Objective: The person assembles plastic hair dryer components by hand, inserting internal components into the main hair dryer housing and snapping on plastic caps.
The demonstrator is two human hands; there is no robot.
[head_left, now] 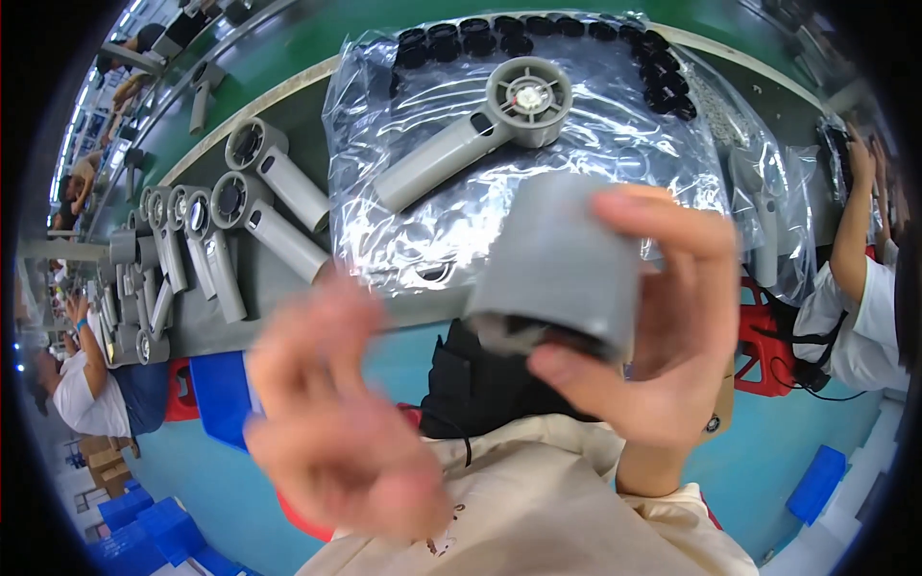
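Observation:
Raised in front of me, a grey plastic housing [562, 264] shaped like a short wide tube turns its dark hollow end toward my body. My right hand [672, 317] grips it from the right, thumb at the lower rim and fingers at the upper edge. My left hand [346, 413] hangs apart from it on the left, its fingers smeared by motion. Beyond, a grey handheld fan [437, 163] lies on a clear plastic bag [615, 134], its round grille up and its handle pointing to the near left.
Several grey fans [298, 240] lie along the bench on the left. Small black round parts [480, 38] line the bag's far edge. A co-worker [855, 307] sits at the right by a red stool [764, 350], another [91, 394] at the left. Blue bins [216, 394] stand below.

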